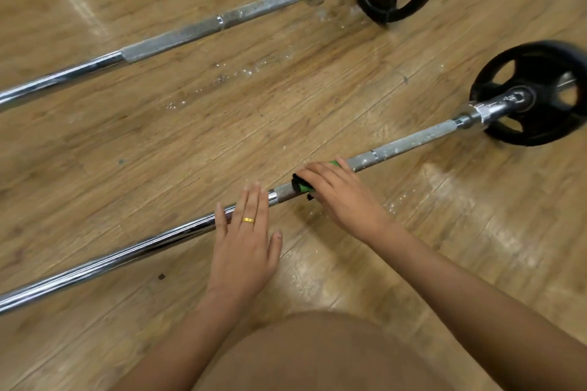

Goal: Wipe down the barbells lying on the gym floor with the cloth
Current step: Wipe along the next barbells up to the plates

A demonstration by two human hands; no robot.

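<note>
Gripping the green cloth [305, 188] with the right hand [336, 197], fingers curled over it and the near barbell [127, 255]. Pressing on that bar just beside with the left hand [244, 241], fingers straight. Beyond both hands, lying on the floor [158, 136]: a second barbell [190, 32].

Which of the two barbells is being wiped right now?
The near barbell: the right hand grips a green cloth round its shaft, the left hand rests flat on it. The far barbell lies untouched.

Cloth [305, 188] mostly under right hand [344, 200]
</note>
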